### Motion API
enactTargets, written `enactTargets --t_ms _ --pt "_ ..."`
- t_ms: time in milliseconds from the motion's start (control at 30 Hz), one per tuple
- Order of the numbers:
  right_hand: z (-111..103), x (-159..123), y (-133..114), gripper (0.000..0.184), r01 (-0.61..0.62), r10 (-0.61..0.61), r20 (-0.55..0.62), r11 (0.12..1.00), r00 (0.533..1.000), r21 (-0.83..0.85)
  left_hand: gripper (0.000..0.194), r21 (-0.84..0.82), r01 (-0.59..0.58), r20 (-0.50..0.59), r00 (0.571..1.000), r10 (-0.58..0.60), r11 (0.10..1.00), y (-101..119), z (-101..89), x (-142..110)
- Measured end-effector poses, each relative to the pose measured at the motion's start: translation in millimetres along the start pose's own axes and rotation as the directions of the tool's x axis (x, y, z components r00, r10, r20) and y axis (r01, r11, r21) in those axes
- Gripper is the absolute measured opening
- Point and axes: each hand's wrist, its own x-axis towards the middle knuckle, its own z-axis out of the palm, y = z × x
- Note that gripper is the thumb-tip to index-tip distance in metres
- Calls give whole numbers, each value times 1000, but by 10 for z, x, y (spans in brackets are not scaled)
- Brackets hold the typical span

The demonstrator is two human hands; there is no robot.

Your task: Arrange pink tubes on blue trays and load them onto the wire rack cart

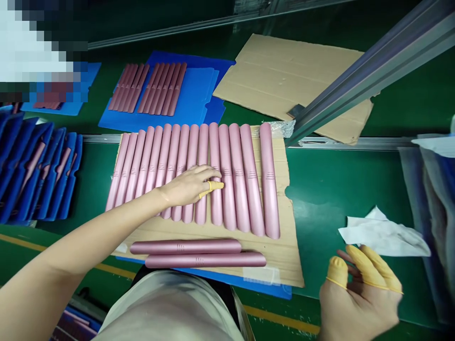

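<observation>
Several pink tubes (249,180) lie side by side in a row on a cardboard sheet (287,246). My left hand (190,184) rests flat on the middle of this row, fingers stretched out, a yellow finger cot on one finger. Two more pink tubes (199,253) lie crosswise at the cardboard's near edge. My right hand (359,293) hovers at the lower right with fingers apart, wearing yellow finger cots and holding nothing. Just beyond it lies a white cloth (384,234) on the green surface.
A blue tray (199,94) with more pink tubes sits behind the row, beside a second cardboard sheet (284,76). Blue trays (35,170) stand stacked at the left. A metal rail (369,71) crosses the upper right. Blue and clear bags (433,189) hang at the right edge.
</observation>
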Motion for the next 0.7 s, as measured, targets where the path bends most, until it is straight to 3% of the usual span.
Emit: enactTargets --t_ms 133,367,500,700 --pt "41 63 78 39 12 -13 26 1000 1000 27 35 76 -79 98 993 71 994 126 69 130" --pt "92 117 112 34 -20 10 100 994 995 103 47 148 -40 161 987 15 988 209 47 163" --pt "104 130 144 33 -27 12 131 993 991 112 42 130 -41 134 991 24 991 240 29 272" --pt "212 245 66 30 22 -55 191 985 980 172 49 96 -88 93 993 79 991 412 145 706"
